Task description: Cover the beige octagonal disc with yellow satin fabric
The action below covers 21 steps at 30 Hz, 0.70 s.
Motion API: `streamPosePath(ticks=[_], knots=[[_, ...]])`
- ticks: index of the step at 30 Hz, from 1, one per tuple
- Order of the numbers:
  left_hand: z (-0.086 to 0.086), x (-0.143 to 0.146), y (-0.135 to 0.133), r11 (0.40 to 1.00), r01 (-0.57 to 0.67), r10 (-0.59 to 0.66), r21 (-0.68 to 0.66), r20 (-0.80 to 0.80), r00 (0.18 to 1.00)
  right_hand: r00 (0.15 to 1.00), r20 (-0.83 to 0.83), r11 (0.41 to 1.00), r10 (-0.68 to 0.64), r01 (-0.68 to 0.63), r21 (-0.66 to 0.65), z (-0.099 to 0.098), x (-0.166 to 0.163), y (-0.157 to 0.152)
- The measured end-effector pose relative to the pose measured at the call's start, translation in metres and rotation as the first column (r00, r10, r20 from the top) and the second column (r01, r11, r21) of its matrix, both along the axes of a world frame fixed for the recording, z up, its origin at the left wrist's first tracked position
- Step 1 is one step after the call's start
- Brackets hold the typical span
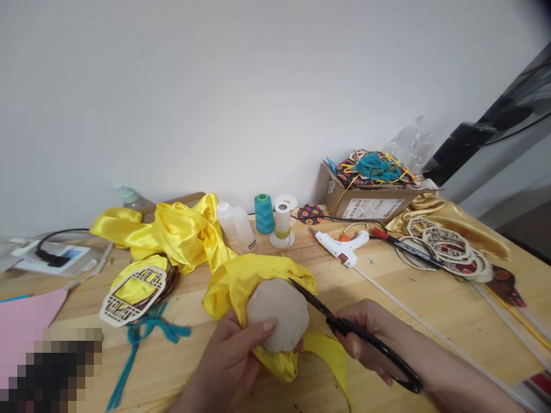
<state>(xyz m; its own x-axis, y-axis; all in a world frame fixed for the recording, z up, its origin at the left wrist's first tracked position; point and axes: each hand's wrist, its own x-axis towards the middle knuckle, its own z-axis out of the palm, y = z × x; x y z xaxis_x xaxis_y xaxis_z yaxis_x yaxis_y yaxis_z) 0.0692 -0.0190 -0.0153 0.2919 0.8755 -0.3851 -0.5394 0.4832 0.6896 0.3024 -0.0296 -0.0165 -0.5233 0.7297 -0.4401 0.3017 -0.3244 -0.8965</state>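
My left hand (230, 358) is closed around a beige scalloped board (278, 312) backed by yellow satin fabric (245, 278), thumb pressed on the board's lower edge. My right hand (370, 338) grips black scissors (344, 327) by the handles. The blades point up-left and their tip touches the board's upper right edge, against the fabric. The fabric hangs below the board in a strip.
More yellow satin (172, 229) is piled at the left behind a wooden lattice fan frame (133, 295) with a teal cord. A white glue gun (344, 246), thread spools (264, 213), a cardboard box (365, 203) and stacked lattice cutouts (447, 249) lie at the back right.
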Motion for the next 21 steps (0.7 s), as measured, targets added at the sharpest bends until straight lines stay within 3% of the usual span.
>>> streamPosePath(ticks=[13, 21], knots=[[-0.001, 0.001, 0.001, 1.0, 0.027, -0.027, 0.016, 0.009, 1.0, 0.987, 0.106, 0.96, 0.122, -0.145, 0.239, 0.033, -0.005, 0.001], [0.0, 0.002, 0.0, 1.0, 0.013, -0.013, 0.019, 0.029, 1.0, 0.99, 0.048, 0.979, 0.132, -0.138, 0.15, 0.023, -0.001, 0.002]])
